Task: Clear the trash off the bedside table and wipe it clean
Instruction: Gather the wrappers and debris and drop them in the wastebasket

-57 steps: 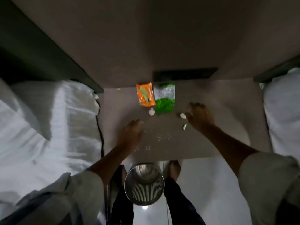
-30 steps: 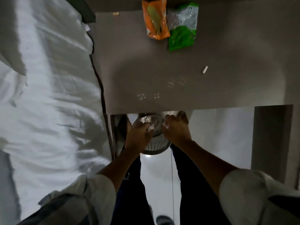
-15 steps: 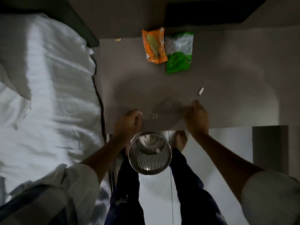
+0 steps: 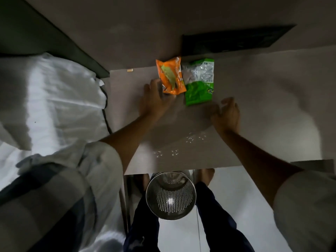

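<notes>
On the grey bedside table (image 4: 263, 110) an orange snack packet (image 4: 171, 77) and a green and clear packet (image 4: 199, 82) lie side by side near the back edge. My left hand (image 4: 154, 100) lies flat with its fingers apart, fingertips touching the orange packet's lower left corner. My right hand (image 4: 226, 113) hovers just below and right of the green packet with curled, spread fingers and nothing visible in it. A tiny tan scrap (image 4: 130, 70) sits at the table's back left corner. Small white specks (image 4: 195, 138) dot the front of the tabletop.
A perforated metal bin (image 4: 171, 195) stands on the floor between my legs, just under the table's front edge. A bed with white linen (image 4: 54, 106) borders the table on the left. A dark panel (image 4: 236, 40) is set in the wall behind.
Both hands have come up from the table's front edge by the bin to the packets at the back. The small white piece on the right of the table is no longer visible.
</notes>
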{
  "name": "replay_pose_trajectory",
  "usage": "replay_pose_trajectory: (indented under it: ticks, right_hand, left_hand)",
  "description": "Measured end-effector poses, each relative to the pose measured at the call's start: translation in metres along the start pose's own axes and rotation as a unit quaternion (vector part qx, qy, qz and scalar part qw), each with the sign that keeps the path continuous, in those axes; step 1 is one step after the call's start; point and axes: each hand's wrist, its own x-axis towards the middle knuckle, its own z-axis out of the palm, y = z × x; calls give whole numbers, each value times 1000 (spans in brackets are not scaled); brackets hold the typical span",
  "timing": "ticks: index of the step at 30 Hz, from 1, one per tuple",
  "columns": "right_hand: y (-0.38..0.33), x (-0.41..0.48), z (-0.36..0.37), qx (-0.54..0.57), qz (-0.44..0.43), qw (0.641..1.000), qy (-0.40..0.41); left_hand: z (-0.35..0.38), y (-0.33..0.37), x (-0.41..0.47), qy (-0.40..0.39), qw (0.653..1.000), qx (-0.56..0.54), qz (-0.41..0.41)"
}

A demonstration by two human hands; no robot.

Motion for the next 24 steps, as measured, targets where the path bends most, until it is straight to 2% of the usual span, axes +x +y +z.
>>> replay_pose_trajectory:
  ticks: [4,7,10,13,18,21,24]
  right_hand:
    - [-34,30,26,174,109,979,4]
    - [-47,47,42,220,173,959,-48]
    - [-47,46,45,233,185,953,-57]
    - [-42,18,37,288,151,943,-66]
    - [-9,-83,5,162,19,985,-52]
    - [21,-158,-10,113,1,991,-75]
    - [54,-207,-4,-15,0,992,-125]
  left_hand:
    - [19,11,16,22,994,-99,-49]
    - [26,6,17,29,988,-142,-49]
    - [27,2,11,29,982,-174,-61]
    - [25,-4,-10,21,982,-178,-57]
    - [14,-29,-114,41,991,-120,-30]
    - [9,-62,-194,-12,994,-93,-62]
    - [17,-102,-258,-63,993,-35,-89]
